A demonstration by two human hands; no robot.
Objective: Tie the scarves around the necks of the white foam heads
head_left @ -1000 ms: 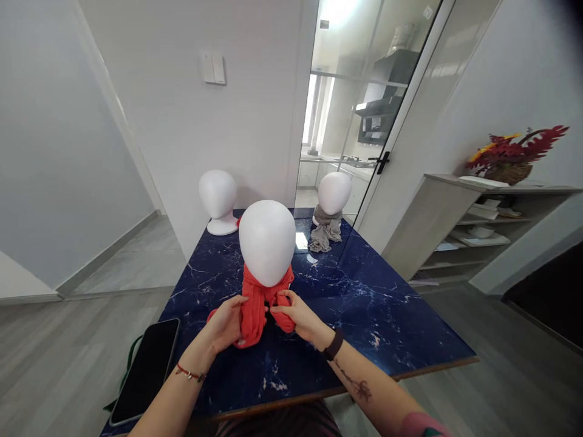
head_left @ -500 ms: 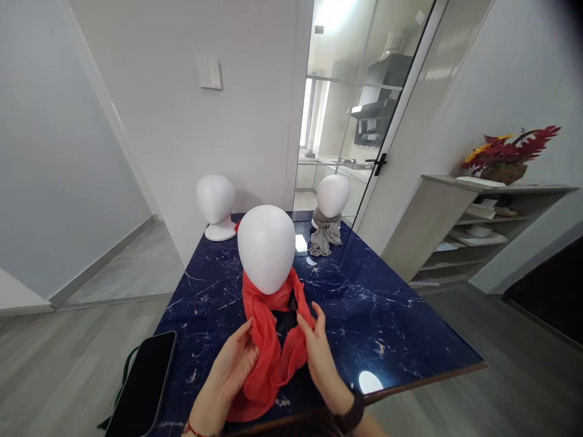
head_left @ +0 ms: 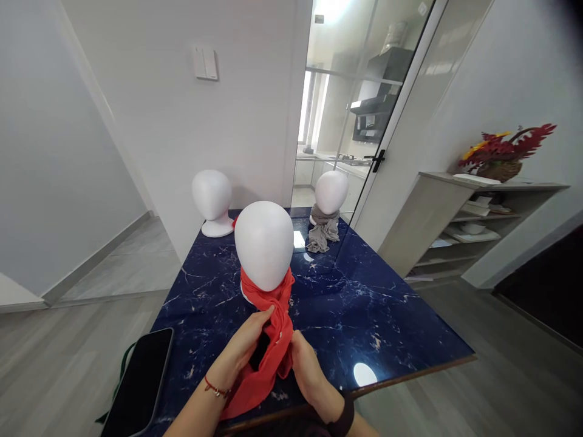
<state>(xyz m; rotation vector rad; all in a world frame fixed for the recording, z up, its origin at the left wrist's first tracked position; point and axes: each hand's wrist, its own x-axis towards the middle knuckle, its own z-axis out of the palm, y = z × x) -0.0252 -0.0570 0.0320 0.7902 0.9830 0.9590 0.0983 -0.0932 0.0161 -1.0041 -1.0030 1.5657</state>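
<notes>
A white mannequin head (head_left: 265, 245) stands at the middle of the table, near me. Around its neck is wrapped a red scarf (head_left: 255, 391), whose ends hang down the front and lie toward the table's near edge. My left hand (head_left: 248, 337), with a thin bracelet at the wrist, is closed on the scarf just below the chin. Lower and to the right, my right hand (head_left: 307, 367) is closed on the other side of the scarf, its fingers partly hidden behind the cloth. The two ends cross between my hands.
A second white head (head_left: 212, 195) stands bare at the back left. At the back right, another head (head_left: 332, 192) wears a grey scarf (head_left: 324, 233). A phone (head_left: 139, 379) lies at the left edge of the dark blue marbled table (head_left: 359, 303). Shelves (head_left: 473, 224) stand beyond, right.
The scarf has been drawn snug around the neck, and its ends now cross. My left hand has moved up and right toward the chin; my right hand is lower, its fingers now closed.
</notes>
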